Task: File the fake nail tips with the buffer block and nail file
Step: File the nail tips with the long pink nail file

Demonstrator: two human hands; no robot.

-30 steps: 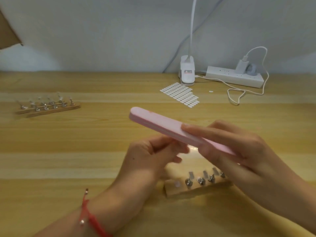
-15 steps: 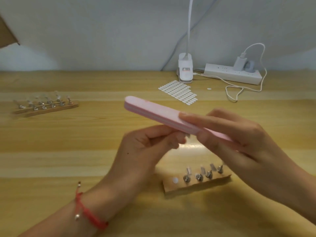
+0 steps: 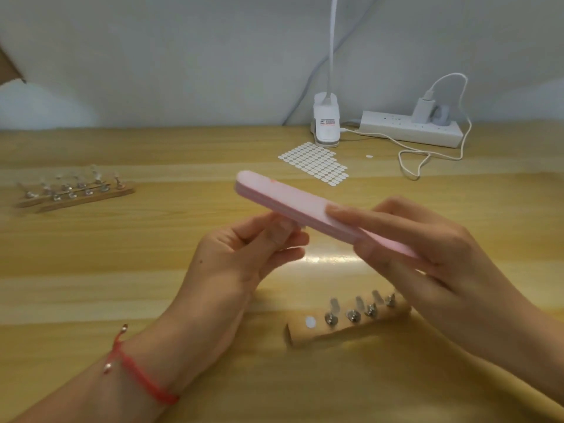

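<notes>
My right hand (image 3: 427,257) grips a long pink buffer block (image 3: 287,203) by its right end, index finger laid along the top, the free end pointing up and left. My left hand (image 3: 244,261) is raised just under the block with thumb and fingers pinched together; what they pinch is hidden under the block, probably a nail tip. Below the hands a wooden holder (image 3: 351,328) lies on the table with several clear nail tips on metal stands and one bare white sticker spot at its left end.
Two more wooden holders (image 3: 76,193) with nail tips lie at the far left. A sheet of white adhesive dots (image 3: 314,163), a clip lamp base (image 3: 326,123) and a power strip (image 3: 412,129) with a looping white cable sit at the back. A red string bracelet circles my left wrist.
The pink block has slid a little forward and left over my left fingertips. Both hands keep their hold and stay nearly in place.
</notes>
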